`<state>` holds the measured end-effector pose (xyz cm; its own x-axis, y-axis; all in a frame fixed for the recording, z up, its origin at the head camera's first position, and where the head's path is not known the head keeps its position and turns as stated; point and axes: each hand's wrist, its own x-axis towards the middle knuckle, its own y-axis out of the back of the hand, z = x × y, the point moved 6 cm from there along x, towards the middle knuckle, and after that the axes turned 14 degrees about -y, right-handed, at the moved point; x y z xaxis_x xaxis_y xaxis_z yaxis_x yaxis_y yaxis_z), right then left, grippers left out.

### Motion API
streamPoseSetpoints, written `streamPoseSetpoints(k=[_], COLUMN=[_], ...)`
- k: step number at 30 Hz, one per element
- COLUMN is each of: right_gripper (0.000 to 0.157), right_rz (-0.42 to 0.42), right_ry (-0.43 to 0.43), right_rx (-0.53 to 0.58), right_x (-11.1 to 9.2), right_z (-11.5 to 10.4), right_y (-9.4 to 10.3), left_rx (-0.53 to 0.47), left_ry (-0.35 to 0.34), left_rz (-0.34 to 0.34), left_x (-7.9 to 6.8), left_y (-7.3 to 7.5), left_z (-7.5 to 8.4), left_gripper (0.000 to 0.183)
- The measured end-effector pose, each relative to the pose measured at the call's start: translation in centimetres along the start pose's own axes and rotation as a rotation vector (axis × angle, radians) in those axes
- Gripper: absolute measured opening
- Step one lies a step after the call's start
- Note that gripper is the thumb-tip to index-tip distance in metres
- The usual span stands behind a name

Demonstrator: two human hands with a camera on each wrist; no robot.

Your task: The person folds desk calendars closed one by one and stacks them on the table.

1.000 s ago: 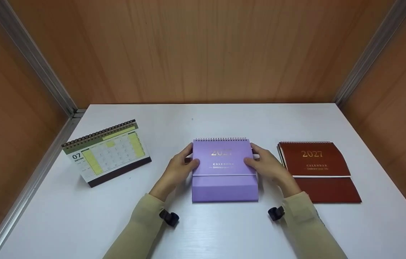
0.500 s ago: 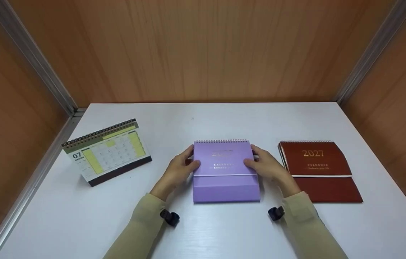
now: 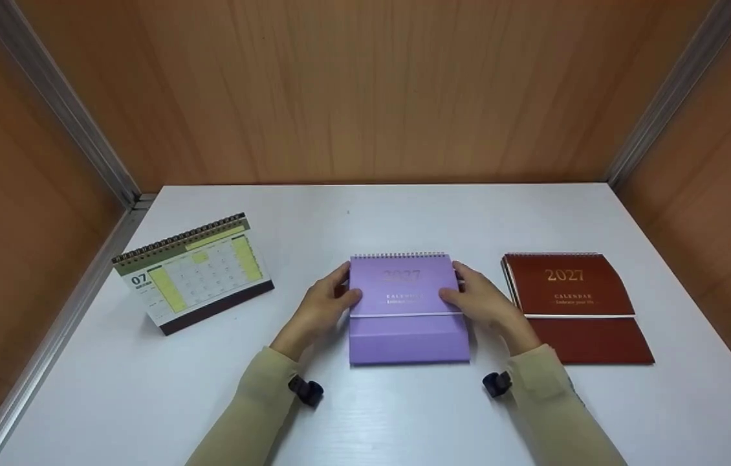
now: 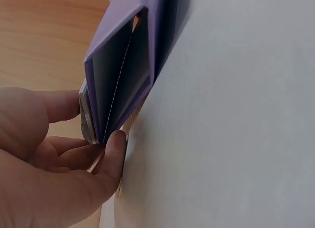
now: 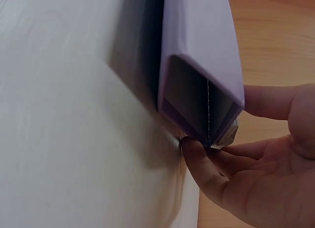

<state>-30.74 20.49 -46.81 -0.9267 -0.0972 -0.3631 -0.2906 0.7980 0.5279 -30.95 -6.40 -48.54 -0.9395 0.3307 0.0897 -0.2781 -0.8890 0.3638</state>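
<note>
A purple 2027 desk calendar (image 3: 409, 340) with a wire spiral along its top is in the middle of the head view. A thin white band crosses its front. My left hand (image 3: 319, 309) grips its left edge, thumb on the front cover. On the opposite edge my right hand (image 3: 487, 301) grips it the same way. Both wrist views show the hollow, folded end of the calendar's stand (image 4: 115, 33). Part of the fingers is hidden behind the calendar. Whether its base touches the table cannot be told.
To the left stands a July calendar (image 3: 200, 275), angled on its stand. A dark red 2027 calendar (image 3: 572, 285) with a white band lies right of my right hand. Wooden panels (image 3: 372, 90) border the white table (image 3: 372, 421).
The purple calendar's top edge has come slightly down and toward me. Both hands keep their hold at its sides.
</note>
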Motion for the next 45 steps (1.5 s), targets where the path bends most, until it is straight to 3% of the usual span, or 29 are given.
streamPoseSetpoints(k=[17,30,45], right_gripper=[0.073,0.070,0.070], right_rz=[0.018,-0.005,0.035], right_ry=[-0.001,0.032,0.018], right_rx=[-0.034,0.000,-0.070], right_x=[0.29,0.07,-0.13], right_z=[0.14,-0.21,-0.26], right_y=[0.09,-0.16,-0.06], left_rx=[-0.024,-0.084,-0.098], left_ry=[-0.003,-0.013,-0.003], left_rz=[0.002,-0.058,-0.036], left_x=[-0.19,-0.05,-0.09], left_y=[0.22,-0.31,-0.42], left_z=[0.04,0.04,-0.10], left_gripper=[0.068,0.075,0.075])
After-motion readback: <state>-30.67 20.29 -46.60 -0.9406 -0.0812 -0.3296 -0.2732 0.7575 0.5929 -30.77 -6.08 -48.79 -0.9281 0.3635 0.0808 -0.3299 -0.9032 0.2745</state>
